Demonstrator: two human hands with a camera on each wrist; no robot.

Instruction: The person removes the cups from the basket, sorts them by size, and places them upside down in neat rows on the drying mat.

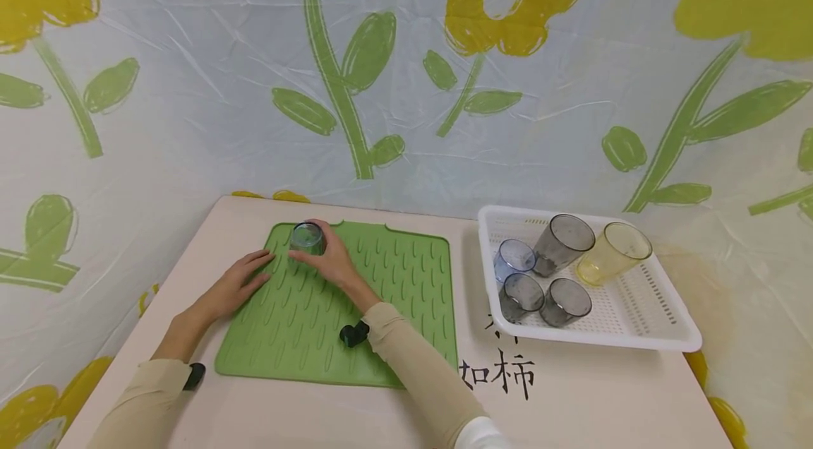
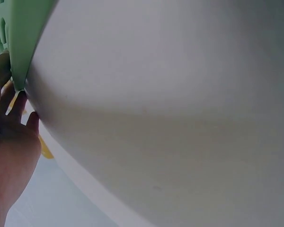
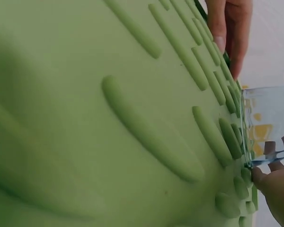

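On the back left part of the green ridged drying mat stands a clear bluish glass. My right hand grips it from the right, thumb in front and fingers behind. In the right wrist view, the glass has one end right at the mat's ridges, with fingertips around its side. My left hand rests at the mat's left edge, its fingers extended and touching the border. The left wrist view shows this hand with its fingertips at the green edge.
A white perforated basket stands on the table to the right. It holds several tumblers: a blue one, a yellow one and grey ones. Black characters mark the tabletop, and a flower-printed sheet hangs behind.
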